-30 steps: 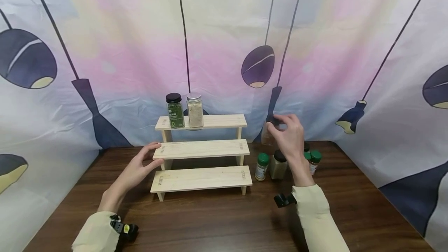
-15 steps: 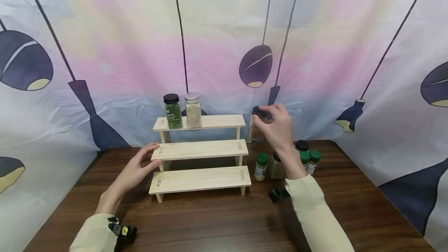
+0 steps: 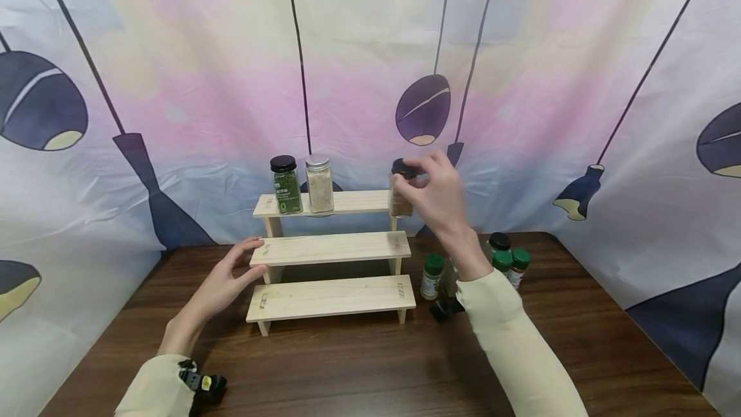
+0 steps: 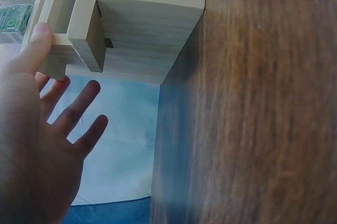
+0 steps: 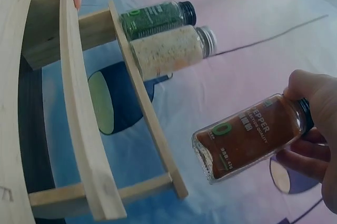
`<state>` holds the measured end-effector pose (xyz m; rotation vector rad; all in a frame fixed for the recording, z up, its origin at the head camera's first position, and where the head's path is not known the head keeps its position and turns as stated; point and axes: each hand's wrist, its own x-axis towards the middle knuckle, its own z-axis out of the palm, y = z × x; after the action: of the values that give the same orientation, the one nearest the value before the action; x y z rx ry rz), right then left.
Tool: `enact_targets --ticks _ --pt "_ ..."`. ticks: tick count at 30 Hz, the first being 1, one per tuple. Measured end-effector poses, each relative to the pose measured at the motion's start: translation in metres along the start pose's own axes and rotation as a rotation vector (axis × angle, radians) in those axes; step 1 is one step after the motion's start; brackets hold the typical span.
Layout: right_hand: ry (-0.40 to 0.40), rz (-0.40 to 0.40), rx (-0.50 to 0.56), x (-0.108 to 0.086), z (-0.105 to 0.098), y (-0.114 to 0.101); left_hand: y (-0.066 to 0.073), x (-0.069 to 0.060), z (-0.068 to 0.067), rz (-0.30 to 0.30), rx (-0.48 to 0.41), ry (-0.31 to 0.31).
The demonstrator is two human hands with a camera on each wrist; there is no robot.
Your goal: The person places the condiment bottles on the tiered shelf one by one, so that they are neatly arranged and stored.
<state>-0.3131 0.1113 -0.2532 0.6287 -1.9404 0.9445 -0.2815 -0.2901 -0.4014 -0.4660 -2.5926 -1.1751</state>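
Note:
In the head view, my right hand (image 3: 435, 193) pinches the black cap of a glass spice jar (image 3: 401, 203) at the right end of a wooden three-tier rack's top shelf. In the right wrist view this pepper jar (image 5: 247, 139) holds red-brown powder and stands apart from the shelf edge. My left hand (image 3: 219, 283) holds the left end of the middle shelf (image 3: 332, 248) between thumb and fingers; its other fingers spread freely in the left wrist view. On the top shelf stand a black-capped jar of green flakes (image 3: 287, 190) and a silver-capped jar of pale grains (image 3: 320, 188).
Right of the rack, a small green-capped jar (image 3: 431, 278) stands on the dark wooden table (image 3: 347, 365). Beyond my right forearm are a black-capped jar (image 3: 499, 242) and green-capped jars (image 3: 520, 262). A patterned cloth (image 3: 359, 50) hangs behind the table.
My right hand has carried the pepper jar leftward and a little upward, from above the jars on the right to the top shelf's right end. The left hand stays on the rack.

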Motion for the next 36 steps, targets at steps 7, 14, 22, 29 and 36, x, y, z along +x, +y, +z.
enact_targets --ticks 7,14,22,29,36 --pt "-0.039 -0.023 0.013 0.013 0.015 -0.015 0.000 0.000 0.000 -0.009 0.016 0.002" --pt "-0.071 -0.069 -0.033 0.027 0.033 -0.024 0.000 0.001 0.000 -0.007 0.004 -0.005" --pt "-0.139 -0.004 -0.040 0.035 0.051 -0.027 0.000 0.001 0.000 -0.009 -0.009 -0.017" --pt "-0.184 0.038 -0.010 0.038 0.063 -0.031 0.000 0.001 0.000 -0.008 -0.009 -0.021" --pt "-0.199 0.086 -0.015 0.039 0.076 -0.029 0.000 0.001 -0.001 -0.005 -0.009 -0.020"
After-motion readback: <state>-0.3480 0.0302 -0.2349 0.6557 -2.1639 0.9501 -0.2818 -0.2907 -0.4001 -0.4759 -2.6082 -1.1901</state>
